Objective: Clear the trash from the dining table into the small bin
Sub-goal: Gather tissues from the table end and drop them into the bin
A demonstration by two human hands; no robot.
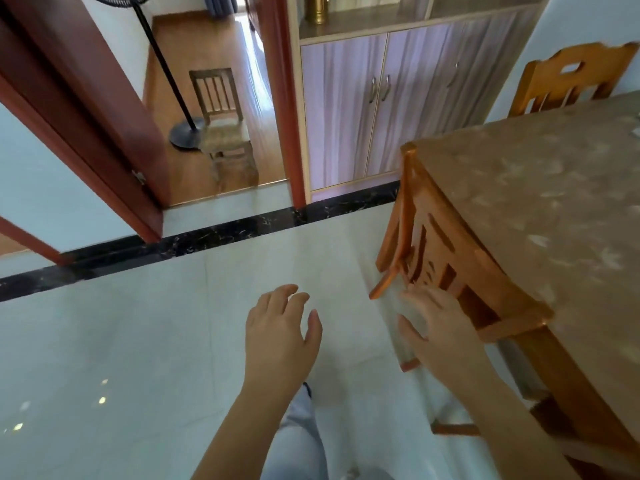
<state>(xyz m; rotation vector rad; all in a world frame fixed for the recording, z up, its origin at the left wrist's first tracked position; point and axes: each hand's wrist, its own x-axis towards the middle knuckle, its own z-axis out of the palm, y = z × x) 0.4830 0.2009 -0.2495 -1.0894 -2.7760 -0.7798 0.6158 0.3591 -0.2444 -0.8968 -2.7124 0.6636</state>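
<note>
Head view caught both hands, left (280, 336) and right (438, 332), spread and empty (approach step); worktop (540, 188) at two o'clock, trash and bin unseen, so searching seemed next.

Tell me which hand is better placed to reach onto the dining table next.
Right, most likely. The right hand hangs open beside the chair tucked under the dining table, which lies on that side. The left hand, also open, is out over bare floor, farther from the table.
</note>
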